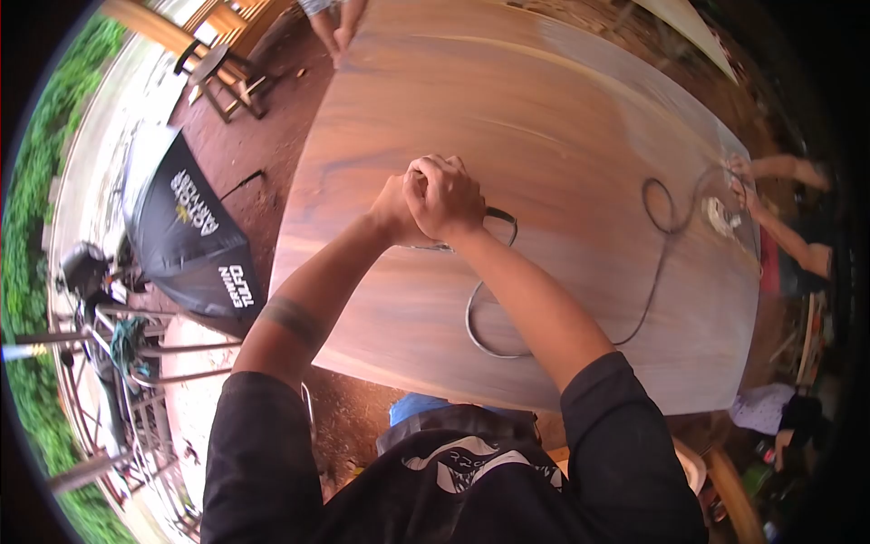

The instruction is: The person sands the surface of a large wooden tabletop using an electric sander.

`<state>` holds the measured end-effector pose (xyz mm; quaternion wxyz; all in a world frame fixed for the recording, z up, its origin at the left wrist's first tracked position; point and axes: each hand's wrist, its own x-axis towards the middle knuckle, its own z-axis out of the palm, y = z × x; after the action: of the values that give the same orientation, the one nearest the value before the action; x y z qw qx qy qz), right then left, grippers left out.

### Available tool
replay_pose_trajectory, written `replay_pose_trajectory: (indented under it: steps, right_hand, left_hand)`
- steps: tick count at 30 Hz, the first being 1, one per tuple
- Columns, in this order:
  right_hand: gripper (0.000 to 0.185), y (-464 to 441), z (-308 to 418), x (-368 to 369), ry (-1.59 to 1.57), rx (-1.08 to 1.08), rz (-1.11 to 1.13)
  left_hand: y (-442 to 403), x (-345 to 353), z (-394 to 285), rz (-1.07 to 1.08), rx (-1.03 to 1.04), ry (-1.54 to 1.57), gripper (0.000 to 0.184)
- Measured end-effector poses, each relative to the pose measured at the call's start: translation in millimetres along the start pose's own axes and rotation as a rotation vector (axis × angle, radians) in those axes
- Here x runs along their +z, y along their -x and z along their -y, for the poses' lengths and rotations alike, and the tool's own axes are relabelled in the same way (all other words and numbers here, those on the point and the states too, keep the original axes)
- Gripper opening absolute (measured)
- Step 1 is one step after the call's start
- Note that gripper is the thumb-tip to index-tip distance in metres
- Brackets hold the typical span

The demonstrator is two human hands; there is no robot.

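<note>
Both my hands are together above the middle of a large wooden tabletop (pixel 390 118). My right hand (pixel 446 199) lies over my left hand (pixel 391 213), with its fingers curled. My left hand's fingers are mostly hidden behind the right. A dark cable (pixel 473 317) comes out near my hands, loops across the wood and runs to the right. Part of a dark curved object (pixel 504 216) shows just behind my right wrist; whether either hand grips it is not visible.
At the right edge a co-worker's hands (pixel 741 181) are by a pale tool (pixel 720 216) on the wood. Another person's hand (pixel 343 38) is at the top-left corner. A black umbrella (pixel 195 227), a stool (pixel 213 65) and a motorcycle (pixel 86 272) stand left.
</note>
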<state>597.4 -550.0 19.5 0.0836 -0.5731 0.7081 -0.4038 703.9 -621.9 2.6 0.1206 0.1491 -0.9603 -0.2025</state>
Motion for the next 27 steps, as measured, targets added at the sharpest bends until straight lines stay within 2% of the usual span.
replay_pose_trajectory:
  steps: [5, 9, 15, 18, 21, 23, 27]
  right_hand:
    - [0.022, 22, -61, -71, 0.025, 0.098, -0.068]
    - [0.023, 45, -105, -125, 0.047, 0.177, -0.123]
    - [0.019, 76, -166, -199, 0.113, 0.241, -0.189]
    - [0.02, 89, -189, -231, 0.162, 0.295, -0.201]
    - [0.022, 98, -214, -255, 0.187, 0.289, -0.243]
    - [0.022, 102, -235, -263, 0.173, 0.232, -0.298]
    - [0.022, 107, -239, -273, 0.193, 0.244, -0.251]
  left_hand:
    - [-70, 44, -57, -0.042, 0.146, 0.077, 0.049]
    - [-116, 83, -100, -0.003, 0.253, 0.026, 0.05]
    - [-184, 127, -177, 0.054, 0.247, 0.277, 0.048]
    - [-207, 129, -223, -0.015, 0.459, 0.053, 0.051]
    - [-230, 167, -227, 0.101, 0.356, 0.123, 0.047]
    - [-239, 164, -251, 0.156, 0.296, -0.01, 0.041]
    - [-243, 165, -262, 0.204, 0.31, 0.018, 0.035]
